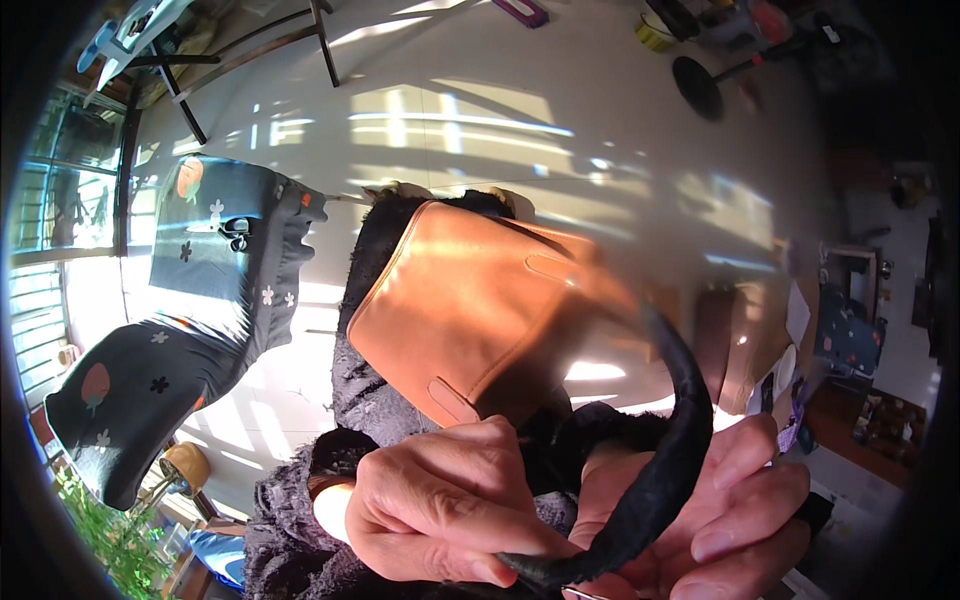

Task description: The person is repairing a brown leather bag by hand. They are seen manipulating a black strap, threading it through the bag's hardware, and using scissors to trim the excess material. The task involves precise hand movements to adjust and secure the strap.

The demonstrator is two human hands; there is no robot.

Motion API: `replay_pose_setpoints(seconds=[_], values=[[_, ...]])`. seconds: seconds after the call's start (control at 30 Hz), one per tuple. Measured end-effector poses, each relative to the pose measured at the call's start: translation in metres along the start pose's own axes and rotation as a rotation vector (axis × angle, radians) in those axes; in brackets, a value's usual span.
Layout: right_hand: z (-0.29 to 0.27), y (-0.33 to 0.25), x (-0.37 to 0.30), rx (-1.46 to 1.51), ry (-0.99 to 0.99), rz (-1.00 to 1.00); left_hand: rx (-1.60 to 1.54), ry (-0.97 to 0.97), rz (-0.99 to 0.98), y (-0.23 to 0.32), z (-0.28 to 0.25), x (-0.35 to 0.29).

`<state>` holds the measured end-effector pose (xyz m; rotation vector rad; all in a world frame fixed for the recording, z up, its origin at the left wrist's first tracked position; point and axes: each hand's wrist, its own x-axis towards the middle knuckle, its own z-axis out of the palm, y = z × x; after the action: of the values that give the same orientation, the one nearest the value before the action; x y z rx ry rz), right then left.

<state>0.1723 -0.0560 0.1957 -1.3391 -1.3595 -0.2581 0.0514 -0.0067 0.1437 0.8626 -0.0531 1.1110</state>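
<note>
An orange-tan bag (470, 300) with stitched edges and small tabs rests tilted across my lap, on black fuzzy clothing. From its right side a black fabric-covered strap (690, 400) curves down toward my hands. My left hand (440, 500) is closed, pinching the lower end of this strap between thumb and fingers. Palm up, my right hand (720, 510) lies behind the strap, its fingers loosely curled and apart; the strap crosses in front of the palm. A thin shiny metal piece (585, 594) shows at the lower edge between the hands, mostly cut off.
On the left stands a chair (205, 240) in a dark flower-and-strawberry cover, with a small black item (237, 234) on its surface. Green plants (100, 530) and a yellow pot (186, 466) are at lower left. A cardboard box (745, 340) stands to the right.
</note>
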Motion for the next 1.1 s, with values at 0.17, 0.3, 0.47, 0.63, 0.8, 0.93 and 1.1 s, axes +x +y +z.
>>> replay_pose_setpoints(seconds=[0.17,0.3,0.47,0.63,0.8,0.93,1.1], values=[[0.018,0.016,0.008,0.318,0.039,-0.246,0.05,0.035,-0.048,0.003,0.0,0.001],[0.018,0.03,0.011,0.432,-0.339,-0.004,0.173,0.201,-0.171,0.007,-0.011,-0.009],[0.036,0.036,0.008,0.548,-0.325,0.352,0.058,0.516,-0.296,0.005,0.0,0.001],[0.039,0.039,0.019,0.555,-0.412,0.32,0.045,0.52,-0.279,-0.001,-0.002,0.008],[0.041,0.039,0.023,0.486,-0.466,0.395,0.074,0.551,-0.239,-0.008,-0.005,0.009],[0.043,0.043,0.022,0.491,-0.442,0.397,0.133,0.539,-0.215,-0.007,-0.005,0.01],[0.042,0.042,0.024,0.502,-0.422,0.391,0.153,0.551,-0.206,-0.01,-0.005,0.009]])
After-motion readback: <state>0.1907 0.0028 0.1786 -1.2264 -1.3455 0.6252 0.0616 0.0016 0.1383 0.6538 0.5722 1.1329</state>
